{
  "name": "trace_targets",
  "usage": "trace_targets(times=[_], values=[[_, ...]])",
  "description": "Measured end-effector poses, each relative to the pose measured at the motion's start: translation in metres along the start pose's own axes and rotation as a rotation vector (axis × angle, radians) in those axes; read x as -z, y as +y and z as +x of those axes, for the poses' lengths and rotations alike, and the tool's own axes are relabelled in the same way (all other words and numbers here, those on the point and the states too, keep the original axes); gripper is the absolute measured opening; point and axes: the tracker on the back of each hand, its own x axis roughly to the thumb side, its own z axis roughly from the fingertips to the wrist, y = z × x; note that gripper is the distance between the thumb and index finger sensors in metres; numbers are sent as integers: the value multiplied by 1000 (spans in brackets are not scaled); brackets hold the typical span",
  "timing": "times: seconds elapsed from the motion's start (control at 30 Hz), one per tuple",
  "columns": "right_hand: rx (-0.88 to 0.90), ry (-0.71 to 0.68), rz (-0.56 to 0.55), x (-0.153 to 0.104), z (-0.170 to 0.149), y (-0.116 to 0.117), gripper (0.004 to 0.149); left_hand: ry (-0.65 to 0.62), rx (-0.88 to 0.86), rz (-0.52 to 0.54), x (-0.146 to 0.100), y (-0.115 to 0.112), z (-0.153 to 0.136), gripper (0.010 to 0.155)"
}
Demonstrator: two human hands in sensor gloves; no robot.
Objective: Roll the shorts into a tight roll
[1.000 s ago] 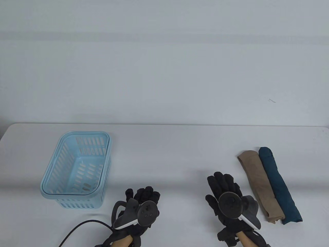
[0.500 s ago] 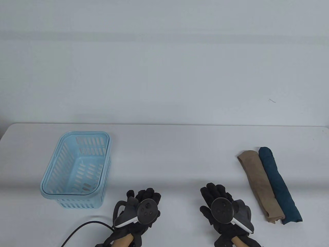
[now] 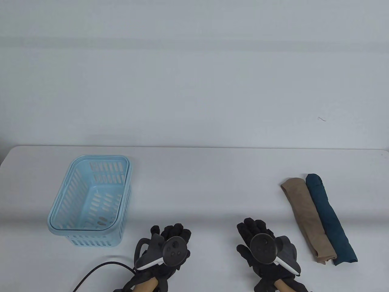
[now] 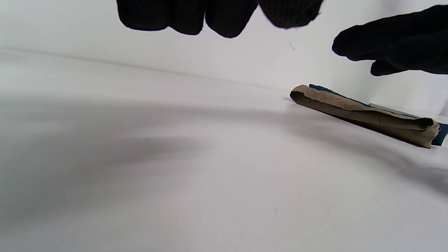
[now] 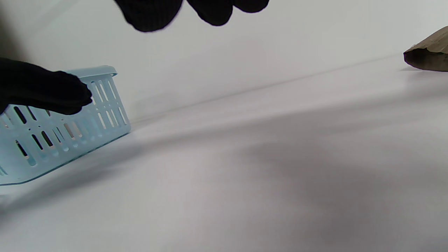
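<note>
A tan rolled pair of shorts (image 3: 308,219) lies at the right of the white table, side by side with a dark teal roll (image 3: 329,219). The tan roll also shows in the left wrist view (image 4: 364,113) and its end in the right wrist view (image 5: 428,50). My left hand (image 3: 173,235) is near the front edge, left of centre, holding nothing. My right hand (image 3: 253,231) hovers near the front edge, left of the rolls and apart from them, fingers spread and empty. Both wrist views show bare table under the fingers.
A light blue slotted plastic basket (image 3: 60,225) stands at the left of the table, also seen in the right wrist view (image 5: 63,140). A black cable (image 3: 97,270) runs from my left wrist toward the front edge. A plain wall rises behind the table.
My right hand has drawn back toward the front edge and slightly left, away from the rolls. My left hand has barely moved.
</note>
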Motion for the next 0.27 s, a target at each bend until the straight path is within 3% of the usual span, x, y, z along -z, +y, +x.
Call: trace_targets(times=[0.27], values=[[45,10,-12,-1,1,-5,66,-13,-36,15,-5,2,1,65]])
